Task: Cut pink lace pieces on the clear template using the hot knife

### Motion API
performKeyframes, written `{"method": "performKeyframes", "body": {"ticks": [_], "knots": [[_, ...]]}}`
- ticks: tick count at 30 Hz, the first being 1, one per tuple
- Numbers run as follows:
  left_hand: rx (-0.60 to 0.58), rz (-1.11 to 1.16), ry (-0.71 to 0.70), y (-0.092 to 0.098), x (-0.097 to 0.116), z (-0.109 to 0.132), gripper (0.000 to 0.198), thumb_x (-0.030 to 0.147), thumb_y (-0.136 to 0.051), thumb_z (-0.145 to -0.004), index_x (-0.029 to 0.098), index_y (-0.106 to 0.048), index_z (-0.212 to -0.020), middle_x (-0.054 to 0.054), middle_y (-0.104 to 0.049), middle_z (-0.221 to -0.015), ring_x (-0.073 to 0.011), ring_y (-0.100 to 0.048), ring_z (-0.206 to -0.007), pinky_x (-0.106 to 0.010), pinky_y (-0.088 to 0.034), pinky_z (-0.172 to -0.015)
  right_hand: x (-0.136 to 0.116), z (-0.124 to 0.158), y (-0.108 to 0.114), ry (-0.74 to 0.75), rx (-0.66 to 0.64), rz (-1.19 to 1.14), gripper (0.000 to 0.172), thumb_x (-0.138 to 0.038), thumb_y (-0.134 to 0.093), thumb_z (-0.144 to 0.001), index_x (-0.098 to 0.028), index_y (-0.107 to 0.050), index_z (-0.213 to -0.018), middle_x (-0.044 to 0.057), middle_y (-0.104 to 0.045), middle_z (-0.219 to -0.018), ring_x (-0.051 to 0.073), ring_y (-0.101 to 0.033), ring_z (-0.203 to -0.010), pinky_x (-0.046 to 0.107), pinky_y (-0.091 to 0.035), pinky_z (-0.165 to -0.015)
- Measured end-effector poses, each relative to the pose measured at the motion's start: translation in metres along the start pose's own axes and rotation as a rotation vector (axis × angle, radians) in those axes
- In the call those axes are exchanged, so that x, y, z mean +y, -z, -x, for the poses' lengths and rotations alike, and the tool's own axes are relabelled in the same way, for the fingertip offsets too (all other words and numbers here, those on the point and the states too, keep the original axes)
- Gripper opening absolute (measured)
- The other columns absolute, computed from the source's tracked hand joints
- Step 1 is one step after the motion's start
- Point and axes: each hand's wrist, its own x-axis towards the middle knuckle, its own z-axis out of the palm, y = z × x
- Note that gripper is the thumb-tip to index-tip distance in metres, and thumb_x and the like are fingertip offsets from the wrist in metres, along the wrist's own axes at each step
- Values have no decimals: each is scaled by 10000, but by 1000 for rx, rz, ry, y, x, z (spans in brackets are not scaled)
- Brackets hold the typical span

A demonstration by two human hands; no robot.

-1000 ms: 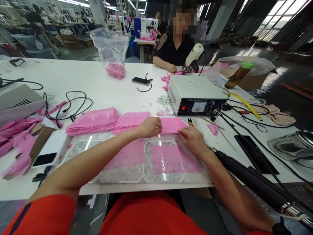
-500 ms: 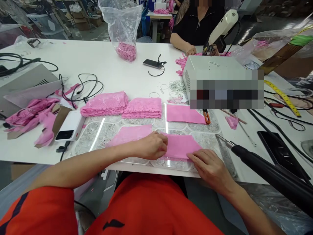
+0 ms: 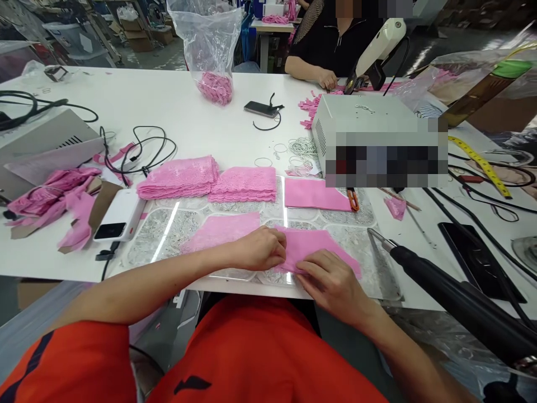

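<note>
My left hand point(image 3: 260, 249) is curled, its fingertips pinching the left edge of a pink fabric piece point(image 3: 323, 244) that lies on a clear patterned mat point(image 3: 176, 229) at the table's near edge. My right hand point(image 3: 331, 282) rests on the same piece's lower edge, fingers bent and pressing it. Another pink piece point(image 3: 226, 229) lies left of my left hand. A flat pink stack point(image 3: 314, 195) sits farther back on the mat.
Two stacks of pink lace point(image 3: 180, 176) point(image 3: 245, 184) lie behind the mat. A white box machine point(image 3: 369, 134), orange snips point(image 3: 353, 199), a black-handled tool point(image 3: 453, 291), a white device point(image 3: 119, 215), cables point(image 3: 138, 151) and a phone point(image 3: 260, 108) surround it. Another person's hand point(image 3: 325, 78) works across the table.
My right hand has slid left and up onto the pink piece, closer to my left hand. One second ago both hands were at the far flat stack; the piece came toward me.
</note>
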Motion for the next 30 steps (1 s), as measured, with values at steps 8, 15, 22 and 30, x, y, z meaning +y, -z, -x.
{"method": "performKeyframes", "body": {"ticks": [8,15,22,30], "knots": [[7,1,11,-2,-1,-1,196,86,-601,-834,158,-724,-698,-27,-647,-781,-133,-579,-735,-245,-414,-697,2,-5,-15,-50,-15,-55,86,-130,-585,-878,-187,-627,-827,30,-663,-762,149,-582,-717,284,-460,-648],[-25,0,15,2,0,-1,173,108,-612,-854,156,-729,-736,-37,-664,-818,-142,-604,-769,-245,-432,-732,5,-6,-15,-117,-26,-118,128,-137,-542,-904,-184,-633,-827,39,-676,-765,157,-611,-732,286,-493,-641],[-85,-38,58,7,6,3,171,271,-743,-806,150,-682,-910,-46,-672,-880,-178,-618,-829,-266,-443,-761,6,-7,-16,-165,-34,-137,135,-156,-538,-907,-182,-635,-816,34,-675,-758,151,-604,-713,287,-502,-637],[-41,-48,35,3,6,5,86,191,-650,-870,151,-655,-794,-37,-650,-831,-158,-602,-797,-253,-433,-739,6,-8,-17,-190,-43,-154,161,-161,-533,-905,-187,-636,-785,29,-666,-732,147,-595,-700,283,-488,-627]]}}
